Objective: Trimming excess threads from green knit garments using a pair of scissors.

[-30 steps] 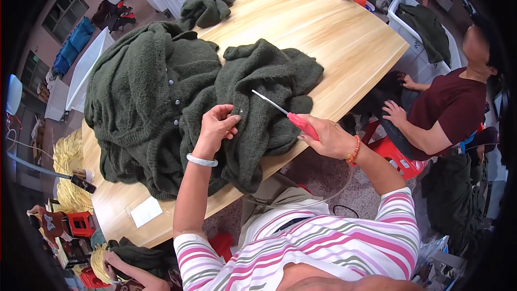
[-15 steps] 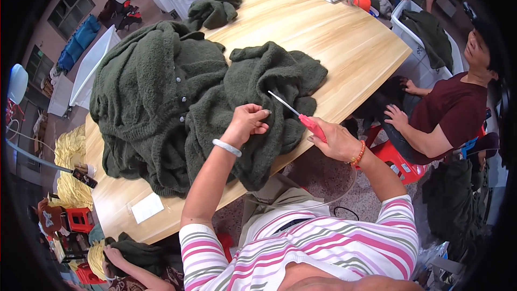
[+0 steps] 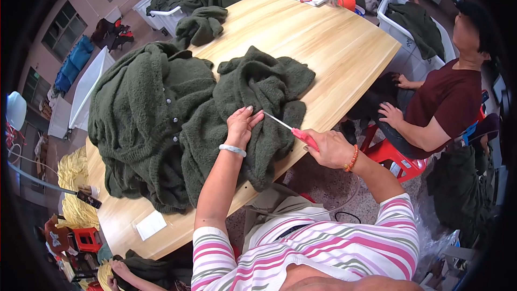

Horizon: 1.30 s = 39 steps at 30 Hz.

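A dark green fuzzy knit garment (image 3: 269, 83) lies crumpled on the wooden table in front of me. My left hand (image 3: 244, 126) rests on it with the fingers stretched out and a little apart; a pale bangle circles that wrist. My right hand (image 3: 331, 149), wearing an orange bead bracelet, grips a red-handled tool (image 3: 306, 138) with a thin straight metal shaft. Its tip points left and reaches the knit right beside my left fingertips. Whether the tip goes into the knit I cannot tell. Left of it sits a heap of the same green knitwear (image 3: 137, 102) with shiny round buttons.
The wooden table (image 3: 318, 37) carries a smaller green knit bundle (image 3: 200, 26) and a white paper (image 3: 151, 225). At right a person in a maroon shirt (image 3: 449, 99) sits on a red stool (image 3: 396, 156). White bins (image 3: 383, 13) of green knitwear stand around. A lamp arm (image 3: 40, 175) reaches in at left.
The view has shifted slightly. My left fingers have loosened from a pinch and stretched out. The tool's tip has come down beside them, with its shaft lying flatter.
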Available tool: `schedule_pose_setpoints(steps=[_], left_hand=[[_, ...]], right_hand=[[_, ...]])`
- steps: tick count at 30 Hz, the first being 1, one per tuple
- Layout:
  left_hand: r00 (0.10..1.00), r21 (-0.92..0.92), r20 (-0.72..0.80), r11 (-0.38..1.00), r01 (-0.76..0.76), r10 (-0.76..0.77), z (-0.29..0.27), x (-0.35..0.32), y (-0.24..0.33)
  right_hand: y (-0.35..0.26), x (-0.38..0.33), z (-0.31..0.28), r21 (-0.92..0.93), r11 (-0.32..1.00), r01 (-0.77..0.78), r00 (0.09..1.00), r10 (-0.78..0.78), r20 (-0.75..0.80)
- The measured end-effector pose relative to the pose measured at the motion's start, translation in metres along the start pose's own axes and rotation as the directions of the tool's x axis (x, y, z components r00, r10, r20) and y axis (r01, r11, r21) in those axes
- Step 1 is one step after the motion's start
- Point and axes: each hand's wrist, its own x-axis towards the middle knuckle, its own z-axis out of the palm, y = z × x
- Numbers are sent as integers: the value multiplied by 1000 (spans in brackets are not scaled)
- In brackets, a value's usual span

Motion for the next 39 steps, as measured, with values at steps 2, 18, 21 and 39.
schedule_pose_setpoints(steps=[2, 18, 21, 39], left_hand=[[1000, 23, -4, 1000, 1, -1, 1, 3, 0], [999, 47, 34, 998, 34, -35, -21, -2, -8], [997, 81, -1, 994, 71, -71, -17, -13, 3], [988, 62, 94, 991, 119, -124, -6, -48, 5]], right_hand=[[2, 5, -1, -9, 1000, -17, 1000, 17, 1], [6, 9, 23, 29, 1000, 1, 1000, -1, 0], [8, 5, 28, 95, 995, 0, 1000, 1, -11], [0, -33, 21, 77, 997, -12, 999, 9, 33]])
